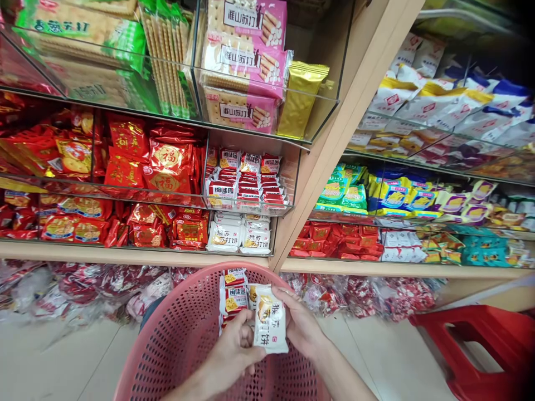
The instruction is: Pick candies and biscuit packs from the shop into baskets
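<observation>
Both of my hands are over a pink perforated basket (142, 356). A white cracker packet (271, 328) with dark lettering is between them. My left hand (234, 348) pinches its lower left edge, and my right hand (298, 320) grips its upper right corner. Just behind and left of that packet, red-and-white packets (233, 298) are stacked inside the basket. Part of another white packet shows behind the held one. Similar white packets (225, 234) fill the bottom shelf compartment beyond the basket, with red-and-white packets (251, 186) in the compartment above.
Shelves with clear fronts hold red packets (167, 167), pink cracker packs (246, 67) and blue-yellow packets (397, 195). A wooden upright (326, 139) divides them. Plastic bags of packets (125, 284) lie beneath. A red stool (480, 351) stands at the right on the tiled floor.
</observation>
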Motion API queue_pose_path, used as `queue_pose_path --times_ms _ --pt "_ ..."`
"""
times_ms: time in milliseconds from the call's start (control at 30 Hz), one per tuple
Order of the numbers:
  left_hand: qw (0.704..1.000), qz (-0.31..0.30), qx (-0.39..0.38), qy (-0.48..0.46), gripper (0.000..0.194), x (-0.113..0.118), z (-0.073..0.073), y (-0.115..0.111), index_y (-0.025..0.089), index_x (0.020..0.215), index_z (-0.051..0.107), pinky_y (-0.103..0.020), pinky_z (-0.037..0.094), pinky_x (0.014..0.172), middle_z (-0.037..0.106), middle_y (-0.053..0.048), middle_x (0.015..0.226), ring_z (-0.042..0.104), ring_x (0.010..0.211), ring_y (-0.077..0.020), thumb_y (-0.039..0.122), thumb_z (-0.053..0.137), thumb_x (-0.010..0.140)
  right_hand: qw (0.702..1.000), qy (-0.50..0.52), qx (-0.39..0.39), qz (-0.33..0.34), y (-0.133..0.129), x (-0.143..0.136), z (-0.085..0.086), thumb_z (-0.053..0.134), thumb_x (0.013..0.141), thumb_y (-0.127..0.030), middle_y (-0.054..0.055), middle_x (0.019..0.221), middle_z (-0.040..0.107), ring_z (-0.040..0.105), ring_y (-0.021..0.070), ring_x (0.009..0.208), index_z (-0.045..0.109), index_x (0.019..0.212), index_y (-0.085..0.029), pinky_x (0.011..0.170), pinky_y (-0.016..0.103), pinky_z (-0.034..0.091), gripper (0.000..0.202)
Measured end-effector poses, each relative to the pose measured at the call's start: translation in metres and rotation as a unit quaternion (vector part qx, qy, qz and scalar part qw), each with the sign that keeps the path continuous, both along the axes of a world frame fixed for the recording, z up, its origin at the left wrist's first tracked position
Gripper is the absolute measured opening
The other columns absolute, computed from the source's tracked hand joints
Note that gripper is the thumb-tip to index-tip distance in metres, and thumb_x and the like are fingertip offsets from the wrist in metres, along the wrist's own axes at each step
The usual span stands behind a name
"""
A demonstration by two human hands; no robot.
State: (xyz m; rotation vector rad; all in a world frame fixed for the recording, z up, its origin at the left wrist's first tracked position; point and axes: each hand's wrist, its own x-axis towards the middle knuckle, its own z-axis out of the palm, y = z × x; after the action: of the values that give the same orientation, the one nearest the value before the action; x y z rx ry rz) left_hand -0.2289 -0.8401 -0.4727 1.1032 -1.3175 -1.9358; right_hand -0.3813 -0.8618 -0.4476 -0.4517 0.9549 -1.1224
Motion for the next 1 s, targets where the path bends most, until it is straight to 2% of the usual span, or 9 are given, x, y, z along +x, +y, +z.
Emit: queue_pose_path --times_ms 167,267,433,600,733,867,933,1000 --pt "1.0 0.002 0.002 -0.013 0.045 0.004 0.002 -0.001 0.017 0.104 0.039 -0.016 0.029 0.036 0.062 0.002 0.069 0.043 0.038 -0.0025 0.02 0.062 0.066 1.0 0.006 -0.021 -0.023 -0.001 -0.001 -0.003 0.073 0.069 -0.031 0.002 0.069 0.071 0.063 0.0149 0.06 0.068 0.073 -0.017 0.061 0.026 0.046 0.016" --pt "1.0 0.001 0.003 -0.008 0.047 0.005 0.005 -0.002 0.017 0.105 0.039 -0.016 0.032 0.037 0.059 0.004 0.066 0.042 0.038 -0.0022 0.018 0.062 0.065 1.0 0.002 -0.02 -0.014 -0.003 -0.003 -0.005 0.073 0.069 -0.03 0.001 0.067 0.07 0.062 0.0136 0.057 0.067 0.074 -0.017 0.059 0.026 0.046 0.015" --pt "1.0 -0.003 0.014 -0.015 0.04 0.004 0.001 0.0 0.017 0.098 0.04 -0.015 0.031 0.036 0.058 0.005 0.064 0.043 0.037 -0.0019 0.022 0.064 0.065 1.0 0.013 -0.013 0.0 -0.002 -0.006 -0.007 0.072 0.069 -0.032 0.004 0.072 0.071 0.065 0.0172 0.066 0.067 0.077 -0.015 0.064 0.028 0.048 0.019" --pt "0.999 0.007 0.038 0.001 0.039 -0.006 -0.015 0.003 0.017 0.093 0.041 -0.015 0.031 0.035 0.061 0.002 0.069 0.044 0.036 -0.0017 0.027 0.065 0.064 0.999 0.047 0.008 0.007 0.014 -0.011 -0.01 0.07 0.071 -0.035 0.004 0.087 0.071 0.066 0.0185 0.075 0.06 0.099 -0.018 0.067 0.03 0.049 0.034" --pt "0.999 0.011 0.041 0.006 0.04 -0.015 -0.018 0.004 0.017 0.094 0.042 -0.015 0.032 0.035 0.062 0.001 0.071 0.047 0.037 -0.003 0.028 0.064 0.064 0.997 0.073 0.004 -0.025 0.025 -0.016 -0.017 0.077 0.064 -0.03 0.004 0.091 0.069 0.065 0.0204 0.077 0.045 0.116 -0.02 0.065 0.031 0.05 0.062" --pt "0.996 -0.009 0.087 -0.008 0.062 -0.015 -0.016 0.01 0.017 0.112 0.035 -0.02 0.037 0.038 0.061 0.0 0.072 0.055 0.041 -0.0092 0.031 0.066 0.061 0.986 0.145 -0.021 -0.079 0.012 -0.023 -0.025 0.078 0.061 -0.032 0.002 0.088 0.067 0.064 0.0204 0.071 0.028 0.128 -0.024 0.062 0.034 0.05 0.084" --pt "0.993 -0.051 0.107 -0.027 0.062 -0.011 -0.022 0.015 0.018 0.113 0.036 -0.02 0.036 0.04 0.059 0.003 0.067 0.055 0.043 -0.0095 0.033 0.067 0.062 0.97 0.22 -0.058 -0.09 -0.003 -0.025 -0.033 0.075 0.062 -0.035 0.001 0.086 0.065 0.064 0.0204 0.073 0.026 0.128 -0.024 0.064 0.034 0.05 0.082" --pt "0.989 -0.103 0.092 -0.046 0.052 -0.007 -0.036 0.021 0.018 0.101 0.045 -0.019 0.032 0.043 0.057 0.005 0.06 0.05 0.044 -0.007 0.037 0.07 0.06 0.936 0.329 -0.101 -0.078 -0.02 -0.024 -0.043 0.07 0.066 -0.037 0.003 0.083 0.065 0.063 0.0209 0.075 0.033 0.124 -0.02 0.065 0.033 0.05 0.071"
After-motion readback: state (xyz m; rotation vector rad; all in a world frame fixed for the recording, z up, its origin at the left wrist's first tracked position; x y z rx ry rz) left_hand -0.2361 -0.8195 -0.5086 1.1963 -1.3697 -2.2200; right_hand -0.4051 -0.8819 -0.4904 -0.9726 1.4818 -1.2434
